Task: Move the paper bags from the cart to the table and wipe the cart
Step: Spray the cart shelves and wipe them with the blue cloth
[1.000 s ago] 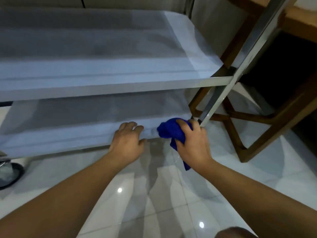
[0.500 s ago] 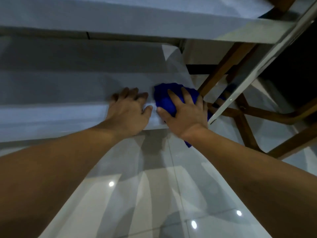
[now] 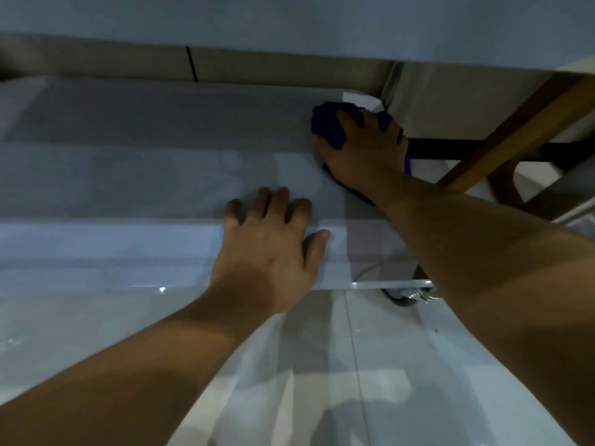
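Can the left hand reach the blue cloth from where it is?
Probably yes. The left hand lies flat on the cart shelf, with only bare shelf between it and the blue cloth under the right hand.

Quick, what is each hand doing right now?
Left hand: open, fingers flat on the grey cart shelf, holding nothing.
Right hand: open, fingers spread, pressing the crumpled dark blue cloth on the shelf.

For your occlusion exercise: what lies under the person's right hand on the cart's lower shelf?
A blue cloth lies under the right hand, pressed on the lower shelf. The shelf surface beneath the cloth is covered.
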A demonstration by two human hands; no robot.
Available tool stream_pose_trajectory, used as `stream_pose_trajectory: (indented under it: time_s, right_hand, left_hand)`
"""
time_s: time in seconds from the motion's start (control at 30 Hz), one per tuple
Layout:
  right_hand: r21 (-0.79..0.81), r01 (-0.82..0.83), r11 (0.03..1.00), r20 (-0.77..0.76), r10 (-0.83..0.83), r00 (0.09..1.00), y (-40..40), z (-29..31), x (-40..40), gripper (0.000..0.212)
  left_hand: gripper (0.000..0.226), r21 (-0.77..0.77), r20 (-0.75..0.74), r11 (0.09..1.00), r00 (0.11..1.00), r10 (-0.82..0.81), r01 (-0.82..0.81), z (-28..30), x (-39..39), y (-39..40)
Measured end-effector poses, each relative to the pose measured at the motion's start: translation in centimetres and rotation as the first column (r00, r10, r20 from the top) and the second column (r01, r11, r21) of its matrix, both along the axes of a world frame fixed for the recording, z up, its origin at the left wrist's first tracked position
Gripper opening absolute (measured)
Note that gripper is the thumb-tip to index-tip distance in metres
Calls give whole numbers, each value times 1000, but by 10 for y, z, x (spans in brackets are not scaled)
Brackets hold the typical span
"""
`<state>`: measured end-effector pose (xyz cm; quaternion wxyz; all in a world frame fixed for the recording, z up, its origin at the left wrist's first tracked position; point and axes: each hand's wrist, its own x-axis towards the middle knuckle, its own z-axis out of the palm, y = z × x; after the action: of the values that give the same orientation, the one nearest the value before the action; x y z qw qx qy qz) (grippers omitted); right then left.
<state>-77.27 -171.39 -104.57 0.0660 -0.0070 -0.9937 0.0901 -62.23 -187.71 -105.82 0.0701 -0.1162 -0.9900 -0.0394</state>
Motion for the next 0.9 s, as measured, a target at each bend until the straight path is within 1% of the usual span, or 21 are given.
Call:
stream_pose_trajectory:
  time_s: [0.1,0.2,0.27,0.33,0.37,0.4,0.43,0.47,0.5,0.53,0.6,0.63,0.7,0.73,0.8,0.9]
  right_hand:
    - [-19,-2,1000,16,2,1000,0,4,-33,67]
    - [-19,10,1000,29,-9,1000,0,4,-60,75]
    - [-113,42,993,39,-38,999,3,-2,-82,85]
    - [-264,108,958,38,-102,994,3,-7,-100,106]
    - [-352,106,930,40,-98,994,3,-9,-106,112]
    - [-421,81,903,52,-66,996,0,-8,-107,106]
    - [-477,49,878,56,-25,998,0,-8,-107,89]
    - [-504,22,863,56,7,998,2,-10,-110,72]
    - [-506,13,862,57,18,998,4,-9,-110,62]
    - [-499,17,866,64,17,998,6,-7,-108,62]
    - [-463,3,886,46,20,999,7,-5,-101,81]
    - [-415,6,910,49,15,999,7,-5,-97,86]
    - [-197,19,980,53,-9,999,9,-9,-90,81]
    - [-110,5,994,48,1,999,8,-5,-80,80]
    - [-36,-36,999,29,37,999,4,-3,-56,79]
    - [-4,-90,996,47,90,995,-1,-6,-11,77]
  left_hand:
    - [59,21,-2,1000,1000,5,-5,-1,0,0]
    - [58,40,-14,999,1000,21,-21,-2,1,-1]
    - [58,43,-16,999,1000,23,-22,-2,0,-1]
    - [58,46,-12,999,1000,19,-18,-3,-1,0]
    - [59,49,-11,999,1000,18,-18,-3,-2,0]
    - [59,51,-12,999,1000,19,-19,-2,-2,0]
    - [60,48,-12,999,1000,19,-18,-2,-2,-1]
    - [60,43,-12,999,1000,13,-12,-1,-2,0]
    - [60,36,-13,999,1000,7,-6,-1,-1,0]
    - [61,34,-12,999,1000,3,-3,-1,-1,0]
    - [61,39,-7,999,1000,0,0,0,-1,1]
    - [61,44,-4,999,1000,0,0,1,-1,1]
    - [63,50,6,999,1000,-1,0,1,0,1]
    - [63,53,12,999,1000,2,-2,0,1,1]
    - [64,58,14,998,1000,9,-9,1,2,1]
    - [63,95,-20,995,1000,9,-7,2,2,1]
